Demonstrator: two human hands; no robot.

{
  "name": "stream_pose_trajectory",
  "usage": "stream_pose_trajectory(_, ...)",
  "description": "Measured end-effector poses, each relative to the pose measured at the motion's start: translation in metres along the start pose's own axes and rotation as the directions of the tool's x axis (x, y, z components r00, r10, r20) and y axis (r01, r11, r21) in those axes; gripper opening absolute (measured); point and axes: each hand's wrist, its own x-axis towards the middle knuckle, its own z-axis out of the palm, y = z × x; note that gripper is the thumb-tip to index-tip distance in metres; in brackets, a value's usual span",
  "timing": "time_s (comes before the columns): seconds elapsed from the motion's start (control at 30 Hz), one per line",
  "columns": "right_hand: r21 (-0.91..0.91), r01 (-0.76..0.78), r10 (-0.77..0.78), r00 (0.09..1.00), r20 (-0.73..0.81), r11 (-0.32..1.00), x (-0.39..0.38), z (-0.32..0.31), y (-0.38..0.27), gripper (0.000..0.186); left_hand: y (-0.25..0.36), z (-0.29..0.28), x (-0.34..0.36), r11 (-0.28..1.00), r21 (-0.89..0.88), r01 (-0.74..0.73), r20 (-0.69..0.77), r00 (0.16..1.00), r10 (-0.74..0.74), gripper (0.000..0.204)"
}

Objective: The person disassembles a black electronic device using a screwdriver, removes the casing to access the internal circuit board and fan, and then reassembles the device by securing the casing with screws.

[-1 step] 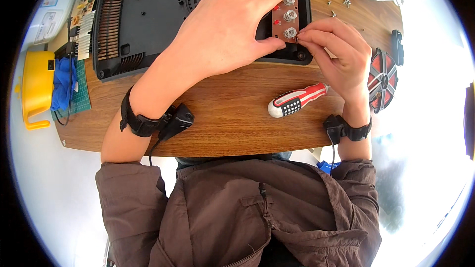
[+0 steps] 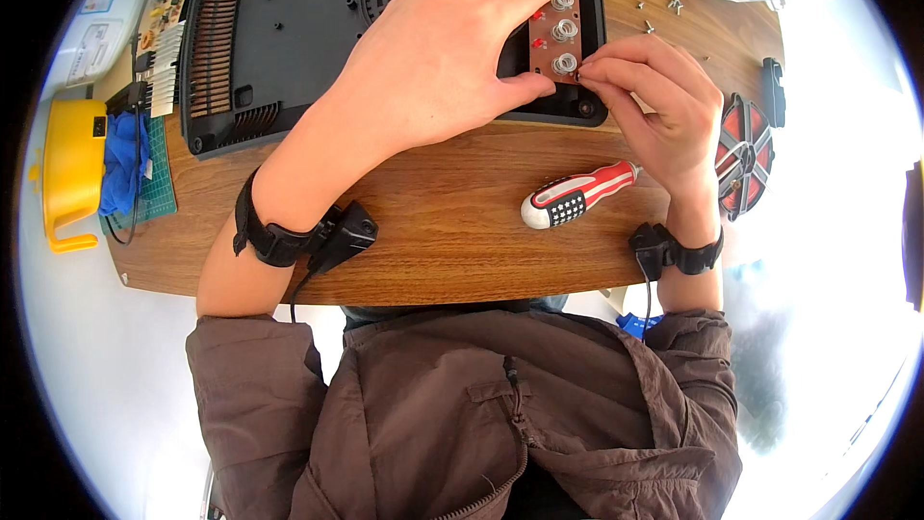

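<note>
A narrow brown circuit board [image 2: 547, 56] with coil springs, small red parts and a digit display lies along the right side of a black plastic housing [image 2: 298, 48]. My left hand [image 2: 423, 67] reaches over the housing with its fingers spread. Its fingertips rest on the board's left side, and the thumb touches the near end. At the board's near right corner, my right hand [image 2: 659, 101] pinches thumb and fingers together; what sits between the tips is too small to make out. A screwdriver [image 2: 577, 197] with a red, white and black starred handle lies just below, its tip hidden by the right hand.
Several loose screws [image 2: 677, 6] lie on the table [image 2: 443, 231] beyond my right hand. A round coil unit [image 2: 743, 156] stands at the right edge. To the left are a yellow plastic thing [image 2: 72, 169], a blue cloth [image 2: 120, 164] and another circuit board [image 2: 171, 0].
</note>
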Motion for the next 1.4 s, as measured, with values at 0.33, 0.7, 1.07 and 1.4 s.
stream_pose_trajectory(0.33, -0.009, 0.026, -0.026, 0.998, 0.053, 1.000, 0.002, -0.006, -0.002, 0.015, 0.000, -0.005, 0.002, 0.999, -0.037, -0.001, 0.021, 1.000, 0.001, 0.066)
stream_pose_trajectory(0.7, 0.052, -0.028, 0.023, 0.995, 0.094, 0.998, 0.002, -0.009, -0.006, 0.012, 0.009, -0.005, 0.002, 0.998, -0.013, 0.067, 0.036, 0.997, -0.067, 0.065)
stream_pose_trajectory(1.07, 0.059, -0.030, 0.023, 0.992, 0.125, 0.998, 0.008, -0.010, -0.005, 0.008, 0.006, -0.004, 0.002, 0.996, 0.045, 0.074, 0.051, 0.996, -0.077, 0.067)
stream_pose_trajectory(1.4, 0.189, -0.189, 0.180, 0.982, 0.065, 0.964, -0.004, -0.004, -0.006, 0.013, 0.009, -0.006, 0.003, 0.999, 0.015, 0.045, 0.025, 0.999, -0.045, 0.067)
